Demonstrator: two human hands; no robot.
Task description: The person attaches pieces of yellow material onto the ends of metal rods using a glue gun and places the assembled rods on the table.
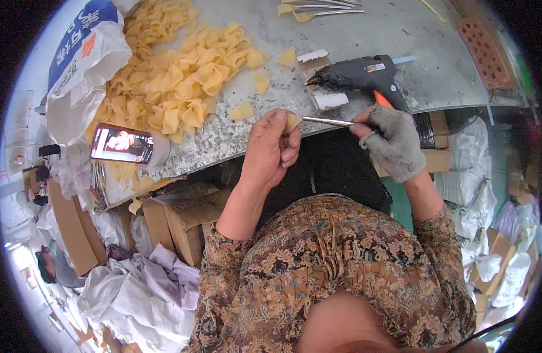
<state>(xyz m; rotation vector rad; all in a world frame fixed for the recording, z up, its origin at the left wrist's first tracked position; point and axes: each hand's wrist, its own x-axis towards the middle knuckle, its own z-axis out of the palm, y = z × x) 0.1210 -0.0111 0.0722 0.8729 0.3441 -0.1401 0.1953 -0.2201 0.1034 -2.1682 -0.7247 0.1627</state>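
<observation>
Between the thumb and fingers of my left hand is a yellow petal-like piece, held above the table's near edge. My right hand, in a grey fingerless glove, pinches a thin metal rod. The rod's far end meets the yellow piece; whether it is fixed there I cannot tell. Just beyond my right hand lies a black glue gun with an orange trigger, its nozzle over a white-edged cardboard piece. Several loose yellow pieces lie near my left hand.
A large heap of yellow pieces covers the table's left side, beside a white and blue sack. A lit phone leans at the left edge. More metal rods with yellow tips lie at the back, and a perforated reddish brick at the right.
</observation>
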